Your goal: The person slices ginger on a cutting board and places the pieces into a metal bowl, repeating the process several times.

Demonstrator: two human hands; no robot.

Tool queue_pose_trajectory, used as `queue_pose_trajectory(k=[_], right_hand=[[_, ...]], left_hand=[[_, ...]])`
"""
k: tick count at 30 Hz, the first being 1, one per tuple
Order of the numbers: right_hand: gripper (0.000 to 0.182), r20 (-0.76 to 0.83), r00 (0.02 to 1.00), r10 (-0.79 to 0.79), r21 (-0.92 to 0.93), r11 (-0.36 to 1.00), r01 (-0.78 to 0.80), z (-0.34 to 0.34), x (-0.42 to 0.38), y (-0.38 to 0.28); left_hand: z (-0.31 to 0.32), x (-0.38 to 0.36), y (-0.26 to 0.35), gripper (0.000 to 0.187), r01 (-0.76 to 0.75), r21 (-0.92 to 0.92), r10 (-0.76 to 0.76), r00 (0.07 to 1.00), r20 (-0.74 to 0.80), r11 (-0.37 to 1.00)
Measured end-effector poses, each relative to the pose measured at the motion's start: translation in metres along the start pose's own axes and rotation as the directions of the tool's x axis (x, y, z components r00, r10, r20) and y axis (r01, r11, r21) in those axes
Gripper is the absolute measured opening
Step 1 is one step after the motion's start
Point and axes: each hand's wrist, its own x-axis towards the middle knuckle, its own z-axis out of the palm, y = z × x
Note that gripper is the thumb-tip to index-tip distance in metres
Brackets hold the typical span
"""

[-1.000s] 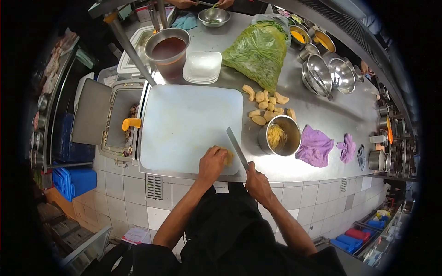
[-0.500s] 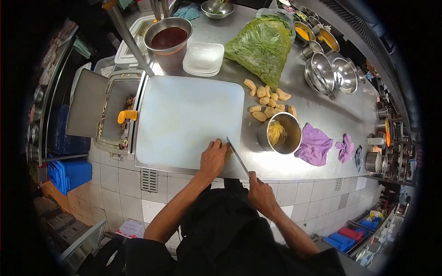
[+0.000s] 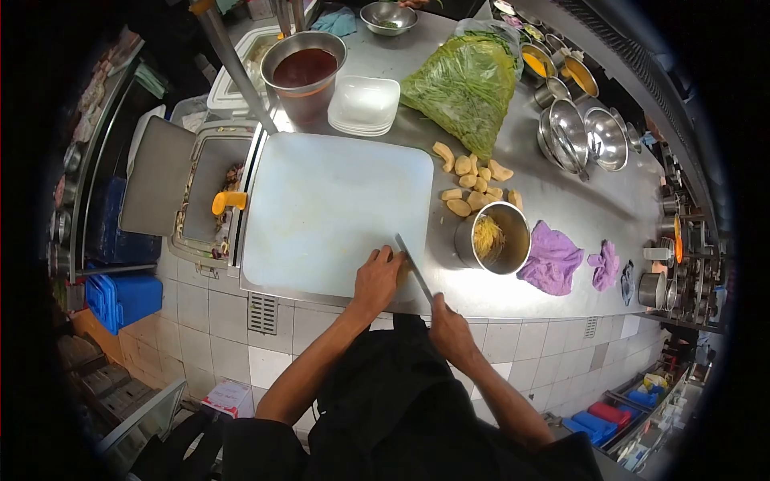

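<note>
My left hand [image 3: 379,276] is closed with curled fingertips near the lower right corner of the white cutting board [image 3: 329,208]. A small yellowish piece, apparently peeled ginger [image 3: 402,275], shows beside the fingers; most of it is hidden. Gripped in my right hand [image 3: 451,327] is a knife [image 3: 415,265], its blade slanting up and left right against the left fingertips. Several peeled ginger pieces [image 3: 480,183] lie right of the board. Just below them stands a steel pot [image 3: 520,239] with fine yellow shreds [image 3: 487,238] inside.
Behind the board stand a pot of dark red liquid [image 3: 305,70] and stacked white dishes [image 3: 363,104]. Bagged greens [image 3: 469,84] lie farther back. Purple cloths [image 3: 552,258] sit to the right; an open bin [image 3: 210,180] adjoins the left. Another person's hand [image 3: 412,3] is near a far bowl [image 3: 389,18].
The whole view has shifted slightly. The knife has moved a little against my left fingertips, and both hands keep their grip. Another person's hand now shows by the far bowl.
</note>
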Motion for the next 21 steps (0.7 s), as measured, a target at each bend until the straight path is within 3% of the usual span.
queue_pose_trajectory(k=[5, 10, 14, 17, 21], right_hand=[[0.012, -0.107, 0.991, -0.086, -0.007, 0.996, 0.085, 0.001, 0.02, -0.008], [0.012, 0.005, 1.0, 0.007, -0.016, 1.0, -0.007, -0.024, -0.016, -0.019], [0.014, 0.005, 0.999, 0.045, -0.019, 0.999, -0.045, 0.004, -0.005, -0.001], [0.016, -0.111, 0.989, -0.099, -0.016, 0.995, 0.097, 0.01, 0.031, -0.004], [0.016, -0.014, 0.997, -0.075, -0.031, 0.997, 0.074, -0.024, 0.022, -0.028]], left_hand=[[0.0, -0.006, 0.001, 0.032, 0.003, -0.034, -0.002, 1.0, 0.018, 0.999], [-0.002, -0.001, -0.001, 0.031, 0.009, -0.062, -0.01, 1.0, -0.011, 0.998], [0.001, -0.002, -0.004, 0.03, -0.006, -0.078, 0.003, 0.999, -0.042, 0.997], [-0.001, 0.0, -0.003, 0.029, 0.006, -0.074, -0.007, 1.0, -0.026, 0.997], [0.0, -0.002, -0.005, 0.029, -0.002, -0.071, 0.0, 1.0, -0.02, 0.998]])
